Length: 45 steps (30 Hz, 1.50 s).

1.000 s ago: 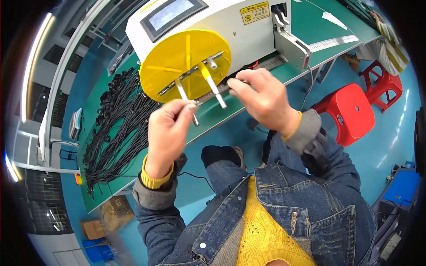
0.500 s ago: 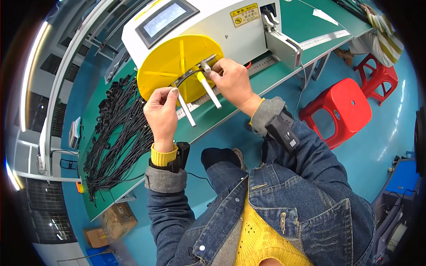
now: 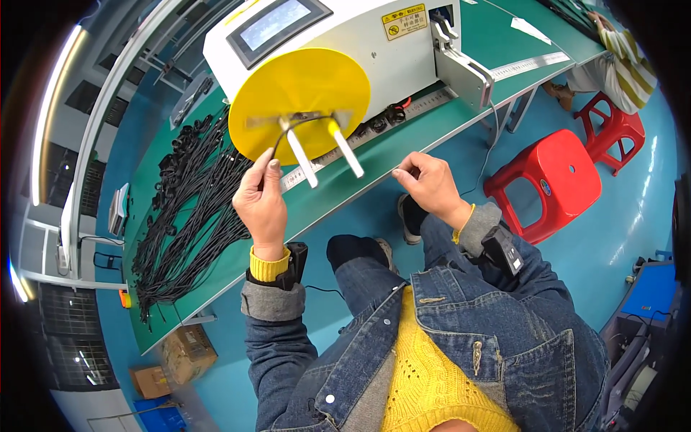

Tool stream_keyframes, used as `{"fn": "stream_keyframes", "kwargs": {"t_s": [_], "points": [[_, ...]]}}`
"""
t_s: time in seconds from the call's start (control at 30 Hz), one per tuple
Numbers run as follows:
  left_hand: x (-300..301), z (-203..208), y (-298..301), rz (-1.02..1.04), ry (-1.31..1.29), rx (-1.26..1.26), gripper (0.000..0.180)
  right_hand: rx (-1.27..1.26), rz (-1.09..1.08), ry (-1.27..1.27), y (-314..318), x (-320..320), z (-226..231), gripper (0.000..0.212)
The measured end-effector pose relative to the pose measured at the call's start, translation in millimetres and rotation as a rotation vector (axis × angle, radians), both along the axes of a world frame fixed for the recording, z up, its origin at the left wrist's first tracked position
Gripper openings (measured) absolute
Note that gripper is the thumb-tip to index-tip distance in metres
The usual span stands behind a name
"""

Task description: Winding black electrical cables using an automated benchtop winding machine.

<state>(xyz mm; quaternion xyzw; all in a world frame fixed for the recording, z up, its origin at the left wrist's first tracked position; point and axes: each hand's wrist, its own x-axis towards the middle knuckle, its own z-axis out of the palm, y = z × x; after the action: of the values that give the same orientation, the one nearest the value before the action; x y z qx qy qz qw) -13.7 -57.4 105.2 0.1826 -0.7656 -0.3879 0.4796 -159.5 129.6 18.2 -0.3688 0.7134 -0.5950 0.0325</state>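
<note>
A thin black cable (image 3: pixel 276 144) runs up from my left hand (image 3: pixel 260 205), pinched between thumb and fingertips. It curves across two pale metal posts, a left post (image 3: pixel 299 155) and a right post (image 3: pixel 347 149) with a yellow base. Both posts stick out from the round yellow disc (image 3: pixel 302 79) on the front of a white machine (image 3: pixel 360 29); its ribs and crossbar are smeared by motion. To the right, off the table's front edge, my right hand (image 3: pixel 433 187) is apart from the machine, fingers curled and thumb against them, nothing visible in them.
Loose black cables (image 3: pixel 187 223) lie heaped on the green table (image 3: pixel 317 205), left of the disc. Coiled black cables (image 3: pixel 389 117) rest beside a metal ruler (image 3: pixel 432 102) under the machine. Red stools (image 3: pixel 558 180) stand at right, with another person's striped sleeve (image 3: pixel 626 54) beyond.
My right hand has let go near the right post and moved down and right, away from the disc. The disc has gone from sharp to blurred, turning. My left hand stays on the cable.
</note>
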Motion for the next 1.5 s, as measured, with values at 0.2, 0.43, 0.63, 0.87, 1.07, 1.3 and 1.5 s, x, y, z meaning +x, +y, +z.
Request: {"fn": "stream_keyframes", "kwargs": {"t_s": [0.2,0.43,0.63,0.87,1.07,1.3,1.5], "points": [[6,23,13,0.099,-0.116,-0.506,0.017,0.002,0.062,0.009,5,5,6,0.015],[12,18,30,0.076,-0.160,-0.486,0.016,0.033,0.102,-0.011,9,7,6,0.014],[11,8,43,0.112,-0.126,-0.428,0.018,0.072,0.139,-0.044,7,5,2,0.014],[4,-5,51,0.115,-0.111,-0.453,0.022,0.062,0.165,-0.052,9,5,9,0.014],[-12,15,62,0.165,-0.253,-0.711,0.031,-0.114,0.218,-0.008,5,13,56,0.018],[-22,40,78,0.217,-0.449,-0.890,0.033,-0.192,0.263,0.248,-15,3,76,0.024],[-13,55,73,0.246,-0.750,-0.789,0.037,-0.167,0.331,0.265,-15,-11,84,0.027]]}}
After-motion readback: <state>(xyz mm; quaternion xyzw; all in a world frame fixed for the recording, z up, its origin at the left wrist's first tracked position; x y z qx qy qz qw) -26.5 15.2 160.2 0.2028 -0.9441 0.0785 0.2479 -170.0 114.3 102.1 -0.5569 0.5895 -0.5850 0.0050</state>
